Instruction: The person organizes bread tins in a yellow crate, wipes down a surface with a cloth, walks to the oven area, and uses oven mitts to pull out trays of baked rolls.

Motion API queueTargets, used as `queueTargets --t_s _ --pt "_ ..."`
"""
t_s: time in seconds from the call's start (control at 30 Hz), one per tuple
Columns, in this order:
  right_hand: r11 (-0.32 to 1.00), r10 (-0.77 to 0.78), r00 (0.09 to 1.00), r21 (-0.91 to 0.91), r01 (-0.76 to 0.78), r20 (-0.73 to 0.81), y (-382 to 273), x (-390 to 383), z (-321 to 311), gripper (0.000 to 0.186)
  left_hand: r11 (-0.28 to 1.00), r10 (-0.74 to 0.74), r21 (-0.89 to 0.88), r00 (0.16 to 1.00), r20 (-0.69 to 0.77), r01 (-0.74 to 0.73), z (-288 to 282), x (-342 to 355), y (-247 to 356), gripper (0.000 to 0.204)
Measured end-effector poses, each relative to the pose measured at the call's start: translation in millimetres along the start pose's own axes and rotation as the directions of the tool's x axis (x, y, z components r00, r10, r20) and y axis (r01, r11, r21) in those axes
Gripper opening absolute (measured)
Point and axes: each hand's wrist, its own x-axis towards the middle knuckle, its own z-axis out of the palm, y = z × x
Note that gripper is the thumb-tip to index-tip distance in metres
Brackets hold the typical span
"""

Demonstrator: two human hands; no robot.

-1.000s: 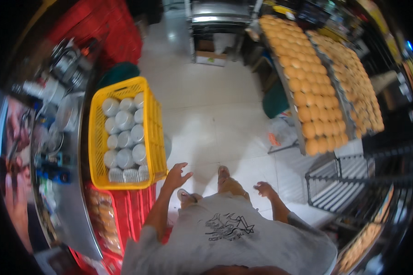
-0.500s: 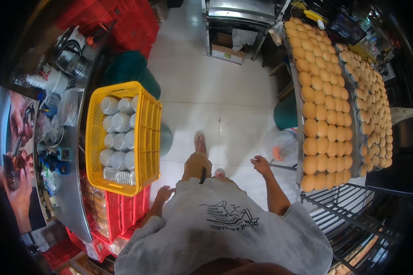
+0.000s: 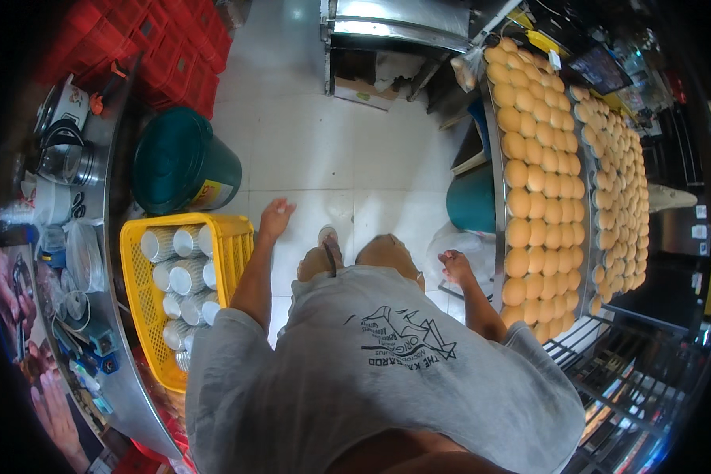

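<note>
My left hand hangs empty with fingers apart, just right of the yellow crate of silver cans. My right hand is also empty and loosely curled, close to the left edge of a long tray of round golden buns. My foot in a sandal is stepping on the white tiled floor. My grey printed shirt fills the lower middle.
A dark green lidded bucket stands beyond the crate. Red crates are stacked at the back left. A metal counter with pots and utensils runs along the left. A second bun tray and wire racks are at right. A teal bin sits under the trays.
I have walked forward along the aisle: the yellow crate and bun trays slid toward me. My left arm swung forward past the crate; my right hand stayed near the bun tray.
</note>
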Motion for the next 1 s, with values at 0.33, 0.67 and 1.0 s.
queueTargets --t_s 0.33,0.67,1.0 --pt "0.74 -0.496 0.811 -0.337 0.582 0.311 -166 241 -10 0.045 0.952 -0.137 0.274 0.99 -0.011 0.135 36 8 -48 0.042" --pt "0.894 -0.4 0.875 -0.094 0.438 0.273 -400 427 -101 0.047 0.771 -0.635 -0.125 0.74 -0.222 0.624 120 -45 32 0.053" --pt "0.974 -0.151 0.951 0.203 0.097 0.271 -516 681 -68 0.049 0.83 -0.555 -0.091 0.801 -0.226 0.55 150 55 71 0.049"
